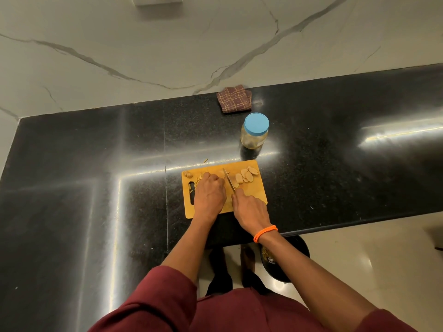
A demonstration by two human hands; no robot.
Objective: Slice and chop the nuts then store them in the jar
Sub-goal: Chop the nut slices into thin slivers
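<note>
A wooden cutting board (260, 194) lies on the black counter. My right hand (251, 210) grips a knife (229, 180) whose blade points away across the board. My left hand (209, 194) presses down on a nut just left of the blade; the nut is mostly hidden under my fingers. A row of pale nut slices (245, 176) lies right of the blade. A whole nut (188, 174) sits at the board's far left corner, with small chopped bits (198, 179) beside it. A clear jar (254, 133) with a blue lid stands shut behind the board.
A folded brown checked cloth (235, 98) lies by the marble wall behind the jar. The black granite counter (96, 188) spreads wide to the left and right. A dark bin (285, 257) stands on the floor below the counter's front edge.
</note>
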